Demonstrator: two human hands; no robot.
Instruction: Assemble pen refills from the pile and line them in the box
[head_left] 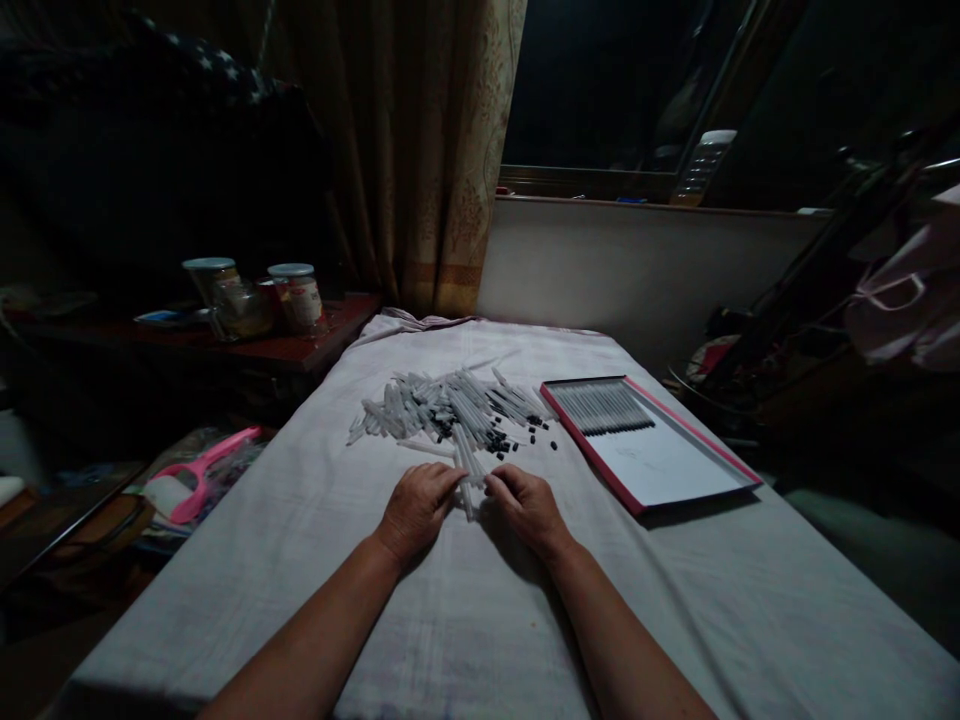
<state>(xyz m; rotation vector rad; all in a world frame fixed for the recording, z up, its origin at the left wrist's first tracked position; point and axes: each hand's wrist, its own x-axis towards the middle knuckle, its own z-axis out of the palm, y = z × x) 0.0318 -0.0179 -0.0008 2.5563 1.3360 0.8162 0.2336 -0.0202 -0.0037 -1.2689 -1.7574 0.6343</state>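
My left hand (pixel 424 503) and my right hand (pixel 529 508) are close together above the white cloth, fingers pinched and fingertips facing each other. Whitish translucent pen tubes (pixel 466 462) lie between and just beyond the fingertips, and both hands appear to grip one there; its exact shape is partly hidden by the fingers. Beyond the hands spreads a loose heap of translucent pen barrels and caps (pixel 405 402). Small black plugs (pixel 496 440) are scattered along the heap's near right side.
A shallow red-edged box (pixel 690 470) at the right holds a row of pens (pixel 604 408) with dark ends. The white cloth (pixel 480 620) covers the table. Lidded jars (pixel 300 300) stand on a dark red side table at the left. A pink-handled object (pixel 199 480) lies lower left.
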